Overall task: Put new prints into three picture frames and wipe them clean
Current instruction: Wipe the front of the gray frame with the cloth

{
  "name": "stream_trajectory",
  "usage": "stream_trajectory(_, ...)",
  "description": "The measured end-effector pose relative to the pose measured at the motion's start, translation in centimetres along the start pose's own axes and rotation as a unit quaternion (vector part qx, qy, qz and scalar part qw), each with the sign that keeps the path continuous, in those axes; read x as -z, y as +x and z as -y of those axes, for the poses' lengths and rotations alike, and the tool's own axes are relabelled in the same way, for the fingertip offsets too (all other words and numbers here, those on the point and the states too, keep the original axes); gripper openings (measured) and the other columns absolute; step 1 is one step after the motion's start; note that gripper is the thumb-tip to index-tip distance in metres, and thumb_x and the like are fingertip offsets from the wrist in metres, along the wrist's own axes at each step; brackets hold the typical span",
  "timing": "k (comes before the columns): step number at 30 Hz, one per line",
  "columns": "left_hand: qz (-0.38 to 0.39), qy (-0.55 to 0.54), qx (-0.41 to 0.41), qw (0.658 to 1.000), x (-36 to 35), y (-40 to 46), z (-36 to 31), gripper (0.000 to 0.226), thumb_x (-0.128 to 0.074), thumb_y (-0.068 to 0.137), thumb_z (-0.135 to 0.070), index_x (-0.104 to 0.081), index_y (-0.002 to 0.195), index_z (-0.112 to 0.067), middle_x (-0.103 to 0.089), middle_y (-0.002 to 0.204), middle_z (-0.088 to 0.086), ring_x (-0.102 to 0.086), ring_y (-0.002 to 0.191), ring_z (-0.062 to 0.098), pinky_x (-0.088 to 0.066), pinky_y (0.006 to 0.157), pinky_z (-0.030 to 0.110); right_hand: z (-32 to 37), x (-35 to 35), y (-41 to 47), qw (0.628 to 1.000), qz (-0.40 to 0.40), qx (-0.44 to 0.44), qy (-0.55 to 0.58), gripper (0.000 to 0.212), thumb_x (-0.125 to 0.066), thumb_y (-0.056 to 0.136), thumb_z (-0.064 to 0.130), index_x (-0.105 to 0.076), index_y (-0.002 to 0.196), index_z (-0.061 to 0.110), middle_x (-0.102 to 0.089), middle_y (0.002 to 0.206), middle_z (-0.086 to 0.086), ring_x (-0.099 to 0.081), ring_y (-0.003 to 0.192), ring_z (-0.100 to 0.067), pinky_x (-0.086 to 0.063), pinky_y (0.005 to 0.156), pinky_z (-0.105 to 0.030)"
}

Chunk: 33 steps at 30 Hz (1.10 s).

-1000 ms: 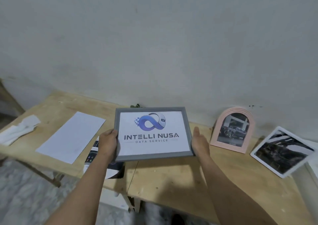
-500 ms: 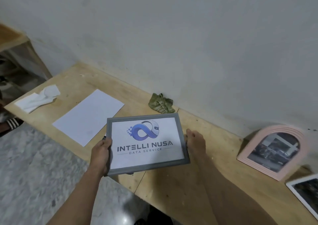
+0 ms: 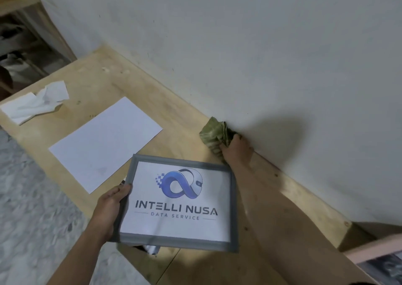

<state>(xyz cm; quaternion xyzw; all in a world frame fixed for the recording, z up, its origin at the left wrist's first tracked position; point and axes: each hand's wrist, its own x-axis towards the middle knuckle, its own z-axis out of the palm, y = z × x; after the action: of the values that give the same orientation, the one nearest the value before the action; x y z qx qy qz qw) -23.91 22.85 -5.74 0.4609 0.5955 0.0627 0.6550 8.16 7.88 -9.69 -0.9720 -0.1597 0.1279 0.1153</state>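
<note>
Currently: left hand (image 3: 109, 206) fingers curled round grey frame (image 3: 181, 204) edge, right hand (image 3: 236, 150) fingers gripping green cloth (image 3: 214, 135) on surface (image 3: 134, 88) by wall.

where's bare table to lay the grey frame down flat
Bare wood lies between the white sheet and the wall, left of the green cloth. Another patch is right of the grey frame, under the forearm. The left end holds crumpled tissue.
</note>
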Motion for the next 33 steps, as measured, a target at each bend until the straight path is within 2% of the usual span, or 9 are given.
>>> stream_trajectory(3,0.009,-0.002,0.012,1.0,-0.3,0.4,0.0,0.033,-0.064,0.095,-0.028,-0.066,0.105,0.003,-0.075,0.097,0.023,-0.07,0.083,0.039,-0.054,0.076,0.046,-0.2,0.0,0.7,0.994,-0.047,0.088,-0.039,0.016,-0.056,0.087,0.025,-0.066,0.091,0.013,-0.066,0.1,-0.012,-0.057,0.099,-0.033,-0.038,0.085,-0.039)
stream_trajectory(8,0.012,0.004,0.012,1.0,-0.1,0.6,-0.1,0.033,-0.062,0.096,-0.025,-0.064,0.106,0.006,-0.073,0.1,0.027,-0.069,0.082,0.038,-0.052,0.074,0.042,1.8,1.0,3.4,0.983,0.005,0.182,0.02,0.02,-0.055,0.086,0.021,-0.065,0.092,0.005,-0.061,0.104,-0.016,-0.056,0.101,-0.034,-0.043,0.085,-0.037)
stream_trajectory(12,0.006,0.006,0.007,1.0,0.3,0.8,-0.2,0.029,-0.061,0.097,-0.025,-0.066,0.103,0.003,-0.074,0.098,0.025,-0.068,0.08,0.037,-0.052,0.07,0.039,3.2,-1.0,2.6,0.991,0.032,0.125,-0.048,0.03,-0.053,0.084,0.016,-0.055,0.112,0.007,-0.05,0.124,-0.015,-0.047,0.116,-0.034,-0.043,0.088,-0.041)
stream_trajectory(18,0.007,0.004,0.005,1.0,0.7,1.2,0.4,0.033,-0.061,0.096,-0.026,-0.064,0.103,0.006,-0.074,0.097,0.025,-0.069,0.082,0.039,-0.052,0.075,0.043,3.9,-0.4,2.5,0.999,0.037,0.018,0.024,0.051,-0.063,0.076,0.01,-0.044,0.123,0.005,-0.054,0.128,-0.017,-0.049,0.121,-0.036,-0.039,0.097,-0.041)
stream_trajectory(20,0.012,0.004,0.008,1.0,0.8,1.1,0.7,0.034,-0.061,0.097,-0.027,-0.064,0.103,0.006,-0.074,0.096,0.026,-0.069,0.082,0.041,-0.052,0.075,0.044,3.4,0.0,2.6,0.998,0.064,-0.002,0.028,0.043,-0.062,0.079,0.011,-0.051,0.119,0.006,-0.061,0.119,-0.014,-0.057,0.113,-0.034,-0.042,0.09,-0.035)
stream_trajectory(23,0.019,-0.007,0.005,1.0,0.4,0.6,0.9,0.026,-0.059,0.097,-0.024,-0.067,0.099,0.001,-0.074,0.094,0.025,-0.069,0.079,0.038,-0.053,0.07,0.04,2.5,0.6,2.0,0.993,0.102,0.002,0.056,0.025,-0.058,0.076,0.018,-0.065,0.097,0.008,-0.068,0.098,-0.012,-0.064,0.096,-0.032,-0.047,0.081,-0.033)
stream_trajectory(25,0.019,-0.009,0.001,1.0,0.1,0.3,1.0,0.023,-0.06,0.097,-0.022,-0.067,0.097,-0.001,-0.073,0.095,0.025,-0.068,0.08,0.036,-0.053,0.069,0.039,1.6,1.5,1.3,0.99,0.093,0.016,0.107,0.024,-0.053,0.073,0.024,-0.063,0.086,0.005,-0.066,0.09,-0.015,-0.063,0.087,-0.032,-0.053,0.073,-0.034)
stream_trajectory(30,0.046,0.014,-0.015,0.999,-1.1,-1.4,1.7,0.025,-0.062,0.096,-0.021,-0.067,0.102,0.003,-0.074,0.096,0.022,-0.068,0.081,0.034,-0.053,0.075,0.042,-3.2,6.4,-3.4,0.977,0.072,0.006,0.202,0.023,-0.039,0.087,0.005,-0.039,0.111,0.007,-0.055,0.099,-0.011,-0.054,0.089,-0.029,-0.043,0.071,-0.034)
stream_trajectory(33,0.077,0.046,-0.034,0.995,-2.8,-2.8,2.3,0.024,-0.061,0.097,-0.021,-0.068,0.098,0.002,-0.077,0.089,0.017,-0.07,0.079,0.033,-0.056,0.078,0.045,-6.9,8.7,-7.3,0.98,0.04,-0.001,0.194,0.038,-0.035,0.085,-0.001,-0.046,0.12,0.01,-0.061,0.103,-0.011,-0.057,0.091,-0.029,-0.045,0.074,-0.034)
